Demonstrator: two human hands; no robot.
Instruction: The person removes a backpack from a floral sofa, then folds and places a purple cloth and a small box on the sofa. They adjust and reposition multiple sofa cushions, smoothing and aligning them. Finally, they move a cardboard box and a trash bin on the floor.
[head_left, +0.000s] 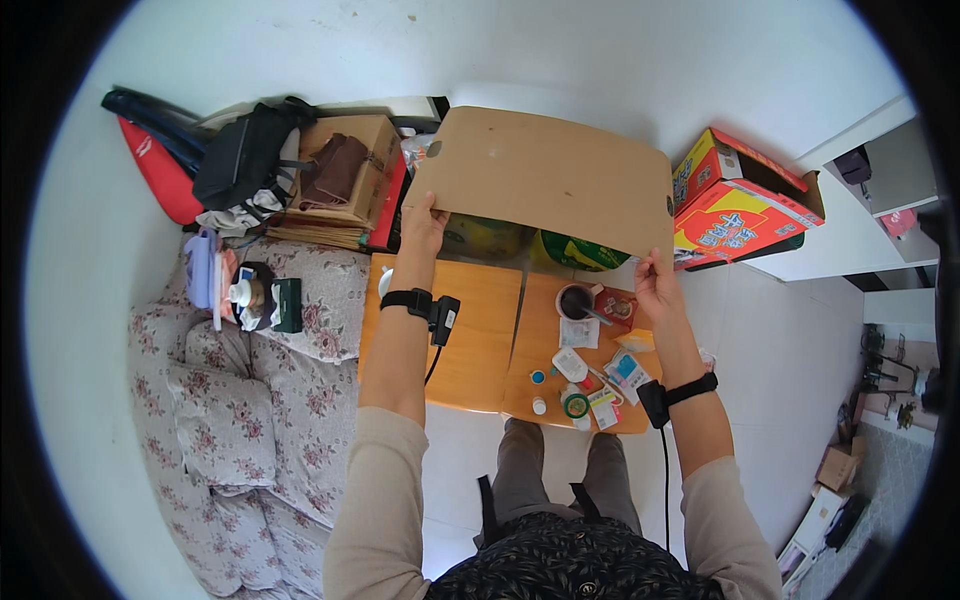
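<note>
A large brown cardboard piece (547, 172), a sheet or flattened box with a dark spot near each side, spans the space beyond the wooden table. My left hand (425, 227) grips its near left corner, the thumb on top. At the near right corner, my right hand (657, 285) pinches the edge. Below the cardboard, a green and yellow printed package (577, 251) is partly covered. On the wooden table (472, 330) stands a mug (576, 302) of dark liquid with a spoon handle. A white cup (385, 281) shows partly behind my left forearm.
Bottles (575, 405), packets and a white container (570, 364) crowd the table's right half. A red and yellow carton (739, 210) stands at the right. To the left are a floral sofa (225, 420), a black backpack (244, 157) and a stacked cardboard box (382, 142).
</note>
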